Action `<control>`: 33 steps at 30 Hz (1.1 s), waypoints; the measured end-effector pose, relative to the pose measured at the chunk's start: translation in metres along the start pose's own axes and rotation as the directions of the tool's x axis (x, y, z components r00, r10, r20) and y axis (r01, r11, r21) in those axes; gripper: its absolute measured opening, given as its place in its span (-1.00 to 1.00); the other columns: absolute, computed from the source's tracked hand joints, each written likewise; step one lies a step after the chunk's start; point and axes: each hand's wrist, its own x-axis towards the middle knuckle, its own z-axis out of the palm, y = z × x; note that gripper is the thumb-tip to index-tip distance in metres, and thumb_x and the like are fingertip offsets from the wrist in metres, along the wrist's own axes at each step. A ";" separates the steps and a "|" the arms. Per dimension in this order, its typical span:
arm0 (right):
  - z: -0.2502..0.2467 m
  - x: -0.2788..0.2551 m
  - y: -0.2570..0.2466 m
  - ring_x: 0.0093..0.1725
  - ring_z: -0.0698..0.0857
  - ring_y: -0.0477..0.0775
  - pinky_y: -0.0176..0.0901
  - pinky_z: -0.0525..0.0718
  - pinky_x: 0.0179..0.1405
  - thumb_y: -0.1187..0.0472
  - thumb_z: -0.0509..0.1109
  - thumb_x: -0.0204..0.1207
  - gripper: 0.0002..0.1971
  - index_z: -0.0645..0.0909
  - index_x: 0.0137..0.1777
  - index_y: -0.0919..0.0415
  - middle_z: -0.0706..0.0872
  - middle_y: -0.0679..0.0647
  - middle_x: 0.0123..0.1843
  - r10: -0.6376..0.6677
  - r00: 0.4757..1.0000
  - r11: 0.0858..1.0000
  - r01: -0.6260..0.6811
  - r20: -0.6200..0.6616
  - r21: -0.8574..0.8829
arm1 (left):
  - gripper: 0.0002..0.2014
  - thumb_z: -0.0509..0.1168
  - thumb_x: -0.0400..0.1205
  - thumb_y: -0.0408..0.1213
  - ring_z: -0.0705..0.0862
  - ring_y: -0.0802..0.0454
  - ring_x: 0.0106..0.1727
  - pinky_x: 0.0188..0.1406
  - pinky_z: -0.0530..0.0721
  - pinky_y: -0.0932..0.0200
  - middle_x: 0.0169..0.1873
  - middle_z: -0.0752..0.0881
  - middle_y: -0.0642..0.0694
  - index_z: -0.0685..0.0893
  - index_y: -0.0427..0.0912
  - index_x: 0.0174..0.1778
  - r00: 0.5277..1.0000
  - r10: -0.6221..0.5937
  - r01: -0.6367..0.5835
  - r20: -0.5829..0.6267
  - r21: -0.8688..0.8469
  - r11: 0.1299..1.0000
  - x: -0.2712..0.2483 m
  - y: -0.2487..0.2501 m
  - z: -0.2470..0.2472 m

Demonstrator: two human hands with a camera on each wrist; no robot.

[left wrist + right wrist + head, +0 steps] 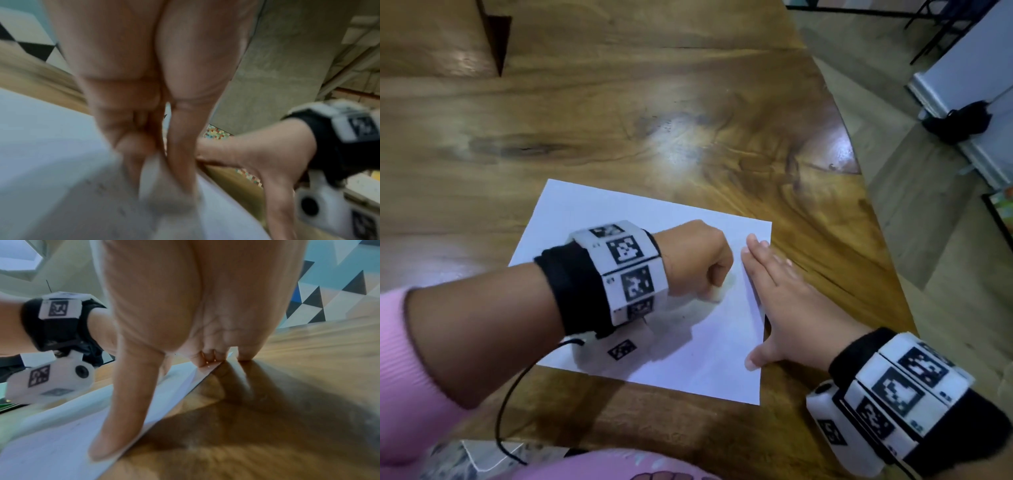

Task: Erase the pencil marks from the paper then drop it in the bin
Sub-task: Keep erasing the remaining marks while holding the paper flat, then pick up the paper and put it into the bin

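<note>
A white sheet of paper (599,219) lies flat on the wooden table (619,120), near its front right edge. My left hand (698,260) is curled over the sheet's middle and pinches a whitish eraser (714,294) against it; the eraser (164,186) shows blurred between thumb and fingers in the left wrist view. Faint pencil marks (98,188) show on the paper (41,146) beside it. My right hand (774,294) lies flat with straight fingers on the sheet's right edge, its thumb (115,426) pressing the paper (51,443). No bin is in view.
The table's curved right edge (859,192) drops to a tiled floor. A black object (959,121) lies on the floor beside a white unit (969,85) at far right. A dark wedge-shaped gap (498,37) shows at the back left.
</note>
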 end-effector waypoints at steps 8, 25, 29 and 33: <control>-0.002 -0.001 -0.002 0.41 -0.57 -0.27 -0.29 -0.41 0.48 -0.17 0.60 0.18 0.39 -0.53 0.57 0.14 -0.70 -0.16 0.43 0.014 1.000 1.000 -0.014 0.019 0.018 | -0.93 0.47 0.38 -0.35 0.48 0.17 -0.56 -0.72 0.37 0.52 -0.54 0.57 0.00 0.73 -0.21 -0.26 0.839 -0.342 0.293 -0.424 -0.178 0.939 0.011 -0.082 -0.084; -0.039 0.043 0.002 0.42 0.26 0.10 -0.10 0.33 0.42 -0.07 0.59 0.28 -0.12 0.24 0.51 0.19 0.30 0.07 0.40 0.310 0.900 0.946 -0.260 -0.307 0.193 | -0.58 0.42 0.41 -0.31 0.55 -0.15 -0.04 -0.10 0.48 0.16 -0.07 0.64 -0.16 0.62 -0.06 0.21 0.777 -0.487 0.486 -0.399 -0.111 0.867 -0.028 -0.121 -0.073; -0.045 0.049 0.000 0.33 0.32 0.09 -0.17 0.37 0.28 0.01 0.65 0.21 -0.22 0.34 0.36 0.19 0.35 0.08 0.28 0.320 0.911 0.938 -0.265 -0.262 0.224 | -0.44 0.51 0.31 -0.24 0.49 -0.32 0.18 0.17 0.56 -0.06 0.13 0.48 -0.28 0.58 0.02 0.25 0.746 -0.572 0.575 -0.340 -0.102 0.812 -0.054 -0.123 -0.046; -0.046 0.052 -0.001 0.26 0.36 0.06 -0.13 0.41 0.25 0.06 0.65 0.22 -0.36 0.39 0.21 0.13 0.39 0.00 0.13 0.323 0.916 0.932 -0.265 -0.236 0.246 | -0.49 0.43 0.41 -0.32 0.44 -0.32 0.27 0.31 0.44 -0.08 0.25 0.46 -0.33 0.55 -0.05 0.31 0.733 -0.554 0.528 -0.394 -0.184 0.829 -0.073 -0.124 -0.028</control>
